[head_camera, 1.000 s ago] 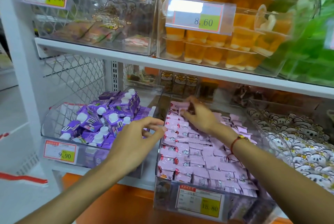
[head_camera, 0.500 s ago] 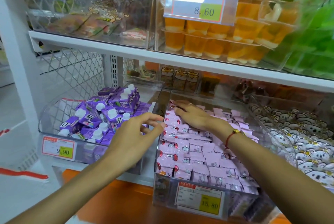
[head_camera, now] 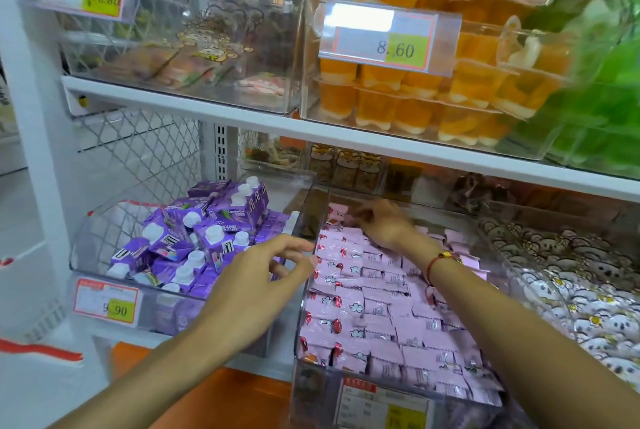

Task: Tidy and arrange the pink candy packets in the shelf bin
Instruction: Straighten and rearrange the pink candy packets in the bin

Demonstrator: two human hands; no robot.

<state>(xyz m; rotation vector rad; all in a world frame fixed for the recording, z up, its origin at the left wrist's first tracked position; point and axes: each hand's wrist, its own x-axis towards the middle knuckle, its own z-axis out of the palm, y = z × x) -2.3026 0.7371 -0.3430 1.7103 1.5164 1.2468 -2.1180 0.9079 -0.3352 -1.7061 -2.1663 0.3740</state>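
Several pink candy packets [head_camera: 381, 321] lie in rows in a clear plastic bin [head_camera: 304, 290] on the lower shelf. My right hand [head_camera: 384, 222] reaches deep into the bin, fingers pressed on packets at its back left corner; whether it grips one I cannot tell. A red bracelet circles that wrist. My left hand [head_camera: 256, 283] hovers at the bin's left wall, fingers apart and curled, thumb touching the rim, holding nothing.
A bin of purple cartons [head_camera: 194, 241] stands to the left, a bin of white wrapped sweets [head_camera: 571, 283] to the right. The shelf above [head_camera: 277, 123] carries orange jelly cups [head_camera: 415, 96] and a price tag [head_camera: 384, 37] close overhead.
My right hand has slid slightly toward the back left corner of the bin and curled its fingers on the packets there. My left hand stays at the bin's left wall.
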